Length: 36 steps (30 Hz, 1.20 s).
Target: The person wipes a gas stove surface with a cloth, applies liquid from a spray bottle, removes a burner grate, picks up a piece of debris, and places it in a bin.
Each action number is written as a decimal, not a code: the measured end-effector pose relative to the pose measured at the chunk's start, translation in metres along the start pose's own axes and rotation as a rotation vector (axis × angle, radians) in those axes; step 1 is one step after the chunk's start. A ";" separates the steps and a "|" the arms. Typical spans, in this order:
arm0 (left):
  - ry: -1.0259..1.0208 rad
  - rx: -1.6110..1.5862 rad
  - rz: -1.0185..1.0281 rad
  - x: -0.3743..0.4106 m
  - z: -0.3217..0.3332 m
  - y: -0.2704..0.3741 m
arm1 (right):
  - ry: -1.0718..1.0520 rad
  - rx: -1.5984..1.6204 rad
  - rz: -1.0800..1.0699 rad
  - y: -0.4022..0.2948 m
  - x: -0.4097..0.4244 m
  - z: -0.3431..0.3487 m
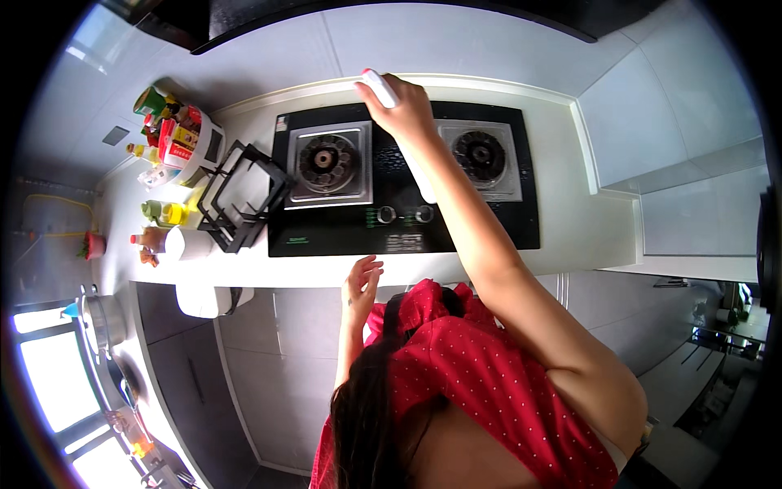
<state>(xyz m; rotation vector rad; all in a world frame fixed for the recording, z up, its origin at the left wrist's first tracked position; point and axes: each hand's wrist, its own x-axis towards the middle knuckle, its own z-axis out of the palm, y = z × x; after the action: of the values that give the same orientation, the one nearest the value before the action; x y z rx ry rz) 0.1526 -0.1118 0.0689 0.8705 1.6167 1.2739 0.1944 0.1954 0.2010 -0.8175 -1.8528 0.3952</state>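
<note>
My right hand (403,104) is closed around a white bottle (382,90), apparently a spray bottle, above the black gas hob (403,235). Part of its white body shows beside my forearm, over the middle of the hob. My left hand (362,284) holds nothing, its fingers loosely apart, just off the counter's front edge. Wet-looking drops lie on the glass between the left burner (325,160) and the right burner (481,155). Both burners sit bare in square metal trays. Black pan supports (235,198) lie on the counter at the hob's left side.
A white container (198,153) packed with sauces and packets stands at the back left. Nearer are yellow-capped jars (175,214), a white canister (183,243) and brown bottles. A white bin (204,301) hangs at the counter front. Tiled walls edge the back and right.
</note>
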 end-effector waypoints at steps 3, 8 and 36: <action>-0.019 0.095 0.061 0.019 -0.032 0.006 | -0.036 -0.041 -0.034 -0.027 0.018 0.062; -0.111 0.180 0.142 0.050 -0.078 0.009 | 0.013 -0.073 0.022 -0.040 0.039 0.135; -0.861 0.449 0.713 0.112 0.124 0.030 | 0.661 -0.248 0.671 0.123 -0.178 -0.356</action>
<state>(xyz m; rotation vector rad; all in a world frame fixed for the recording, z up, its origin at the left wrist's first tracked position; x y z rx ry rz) 0.2261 0.0413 0.0632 2.0607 0.8922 0.7409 0.6022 0.1255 0.1549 -1.5324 -0.9903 0.2565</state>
